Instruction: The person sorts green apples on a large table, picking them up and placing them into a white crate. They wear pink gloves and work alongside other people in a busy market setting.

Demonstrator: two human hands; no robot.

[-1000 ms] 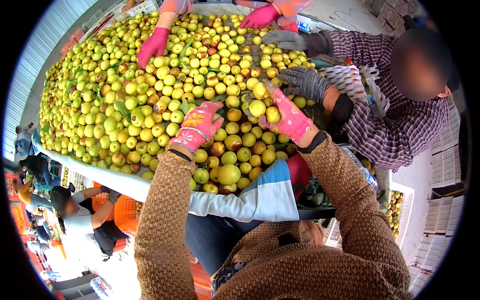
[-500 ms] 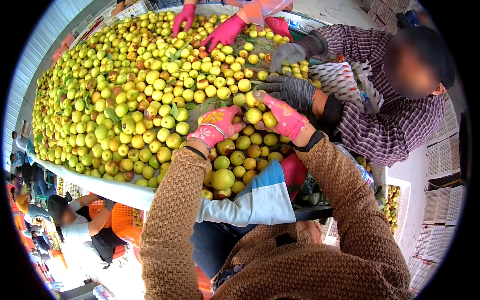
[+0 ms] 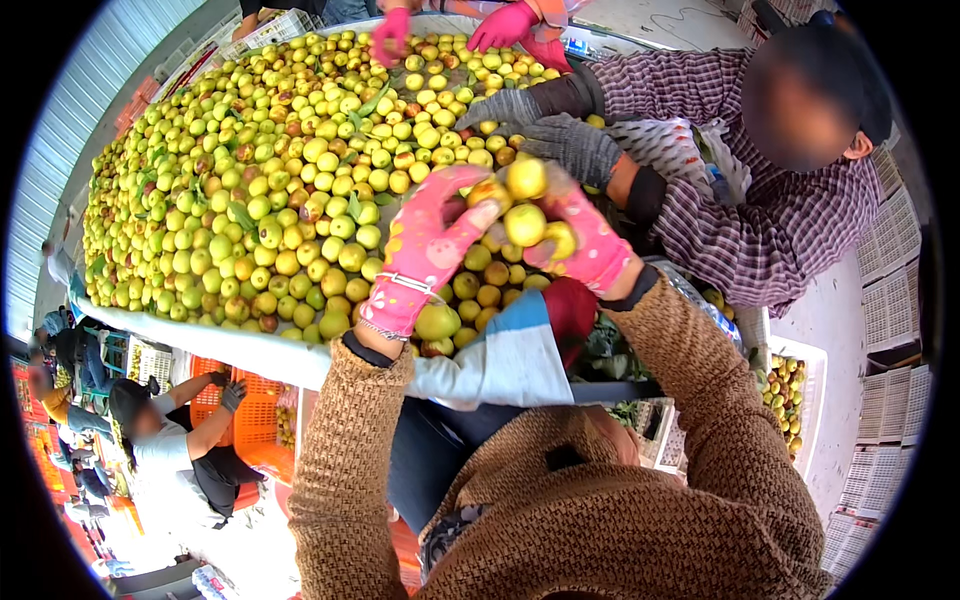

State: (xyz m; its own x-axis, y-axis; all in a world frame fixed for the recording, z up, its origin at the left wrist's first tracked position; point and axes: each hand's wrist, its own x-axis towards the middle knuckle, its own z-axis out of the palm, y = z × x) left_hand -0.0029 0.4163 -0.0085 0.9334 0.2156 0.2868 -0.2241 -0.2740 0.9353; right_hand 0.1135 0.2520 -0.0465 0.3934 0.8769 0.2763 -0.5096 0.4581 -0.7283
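A broad heap of yellow-green jujubes (image 3: pixel 290 180), some with red-brown patches, covers the table before me. My left hand (image 3: pixel 425 250), in a pink patterned glove, pinches a reddish-yellow jujube (image 3: pixel 484 196) between thumb and fingers. Close beside it, my right hand (image 3: pixel 592 245), gloved alike, is curled round several jujubes (image 3: pixel 526 225), its fingers partly hidden behind them. Both hands are raised over the near side of the heap. Under them more jujubes (image 3: pixel 437 322) lie against a pale blue and white cloth (image 3: pixel 490 370) on the table's near edge.
At the right, a co-worker's grey-gloved hands (image 3: pixel 570 150) reach in close to my right hand. Another person's pink-gloved hands (image 3: pixel 503 25) work at the far edge. A white crate of jujubes (image 3: pixel 815 400) stands low at the right; an orange crate (image 3: pixel 255 410) is at the left.
My hands have come up off the heap, with jujubes now gripped in them. The co-worker's grey-gloved hands have shifted left, and the pink-gloved hands at the far edge have moved back.
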